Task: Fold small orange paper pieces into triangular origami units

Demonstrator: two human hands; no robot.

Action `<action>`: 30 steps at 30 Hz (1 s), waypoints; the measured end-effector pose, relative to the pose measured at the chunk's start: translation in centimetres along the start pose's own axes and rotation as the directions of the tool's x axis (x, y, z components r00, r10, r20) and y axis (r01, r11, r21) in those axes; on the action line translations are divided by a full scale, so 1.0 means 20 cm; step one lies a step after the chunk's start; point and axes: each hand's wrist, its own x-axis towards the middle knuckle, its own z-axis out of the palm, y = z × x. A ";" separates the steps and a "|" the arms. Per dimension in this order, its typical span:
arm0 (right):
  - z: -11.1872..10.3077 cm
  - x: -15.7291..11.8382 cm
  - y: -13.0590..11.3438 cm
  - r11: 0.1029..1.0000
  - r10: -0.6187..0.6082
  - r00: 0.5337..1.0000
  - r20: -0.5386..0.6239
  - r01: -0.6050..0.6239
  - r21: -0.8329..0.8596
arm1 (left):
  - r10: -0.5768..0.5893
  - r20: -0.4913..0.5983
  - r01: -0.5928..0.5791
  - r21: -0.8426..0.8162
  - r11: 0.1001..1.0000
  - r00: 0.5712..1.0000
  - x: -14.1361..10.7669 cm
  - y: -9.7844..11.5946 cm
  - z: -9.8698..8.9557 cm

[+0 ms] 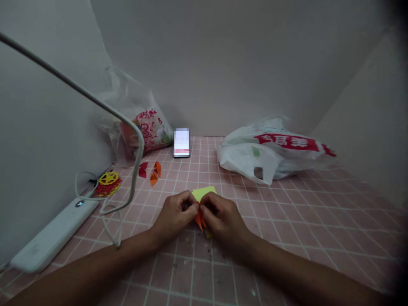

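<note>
While pinching the orange paper point(199, 221) between both hands, low at the centre and just over the yellow paper point(204, 192), showing narrow points hanging toward the near side. With the left hand point(178, 210), pressing thumb and forefinger together on the paper; with the right hand point(225, 214), matching that pinch just beside it — spreading on neither side. Curling the other fingers inward and mostly hiding their tips, so not telling whether those are touching too.

Probably calling for a light, even pinch here: steadying with one thumb, smoothing with the other, matching the points before pressing hard. Likely risking a skewed crease — or a tear — if pulling both ways at once.

Farther out on the tiles point(306, 238), seeing orange pieces point(154, 179) and a red piece point(143, 170) ahead to the left, then cutouts point(109, 178) near a white device point(55, 236) and a cable point(140, 153). Beyond, facing a lit phone point(181, 142) between the left bag point(149, 131) and the right bag point(245, 159).
</note>
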 end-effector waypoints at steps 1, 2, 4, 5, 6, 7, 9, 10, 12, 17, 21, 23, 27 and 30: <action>0.00 0.00 0.00 0.998 -0.049 0.999 -0.009 0.049 -0.030 | -0.006 -0.004 0.006 -0.015 1.000 1.000 0.00 0.00 0.00; 0.00 -0.01 0.00 0.994 -0.097 0.995 -0.014 0.096 -0.056 | -0.014 -0.007 0.013 -0.029 0.999 1.000 0.00 0.00 0.00; 0.00 -0.02 0.00 0.981 -0.175 0.984 -0.020 0.172 -0.095 | -0.028 -0.016 0.028 -0.046 0.999 0.999 0.00 0.01 0.00; 0.00 -0.02 0.01 0.974 -0.204 0.979 -0.021 0.201 -0.109 | -0.032 -0.018 0.031 -0.050 0.998 0.999 0.00 0.01 0.00; 0.00 -0.02 0.01 0.967 -0.227 0.974 -0.018 0.223 -0.120 | -0.032 -0.020 0.031 -0.051 0.998 0.999 0.00 0.01 0.00; 0.00 -0.02 0.01 0.963 -0.243 0.970 -0.015 0.239 -0.127 | -0.030 -0.021 0.029 -0.052 0.998 0.999 0.00 0.01 0.00; -0.01 -0.02 0.01 0.955 -0.267 0.964 -0.007 0.264 -0.134 | -0.027 -0.024 0.026 -0.052 0.998 0.999 0.00 0.02 0.00; -0.01 -0.02 0.01 0.952 -0.277 0.961 -0.005 0.274 -0.134 | -0.028 -0.027 0.027 -0.057 0.998 0.999 0.00 0.02 0.00; -0.01 -0.01 0.01 0.946 -0.299 0.954 -0.006 0.296 -0.129 | -0.042 -0.029 0.039 -0.095 0.995 0.999 0.00 0.01 0.00; -0.03 0.00 0.02 0.919 -0.366 0.931 0.022 0.365 -0.151 | -0.095 0.013 0.095 -0.247 0.964 0.995 0.01 -0.01 0.00; -0.03 0.00 0.03 0.904 -0.380 0.923 0.063 0.385 -0.184 | -0.107 0.039 0.114 -0.301 0.947 0.993 0.01 -0.03 0.00; -0.03 -0.01 0.04 0.895 -0.396 0.916 0.071 0.402 -0.193 | -0.111 0.044 0.119 -0.312 0.943 0.993 0.02 -0.03 -0.01; -0.04 0.00 0.04 0.899 -0.400 0.914 0.076 0.407 -0.163 | -0.108 0.028 0.112 -0.288 0.951 0.994 0.02 -0.03 -0.01; -0.04 0.01 0.03 0.947 -0.317 0.948 0.041 0.318 -0.044 | -0.083 -0.001 0.080 -0.247 0.966 0.997 0.02 -0.03 -0.01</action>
